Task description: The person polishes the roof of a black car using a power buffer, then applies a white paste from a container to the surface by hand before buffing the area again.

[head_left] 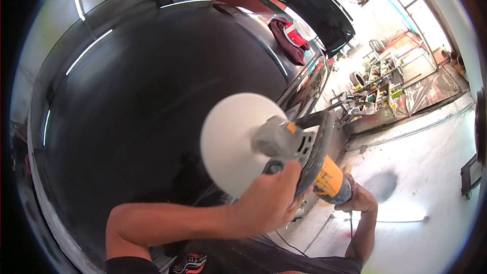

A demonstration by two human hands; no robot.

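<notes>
A yellow and black polisher (328, 178) with a round white pad (231, 142) is held in both hands. My left hand (271, 198) wraps round its black loop handle, close behind the grey head. My right hand (361, 198) is closed round the rear end of the body, where a cord hangs down. The pad overlaps the lower right part of a large glossy black car panel (142, 101) in this view, its face turned toward the panel.
A white and red bucket (299, 33) stands on a maroon cloth (284, 42) at the panel's far corner. Beyond it is a raised black panel (304, 5). Boxes of bottles and parts (380, 96) line the right side. The cord (291, 246) trails below the polisher.
</notes>
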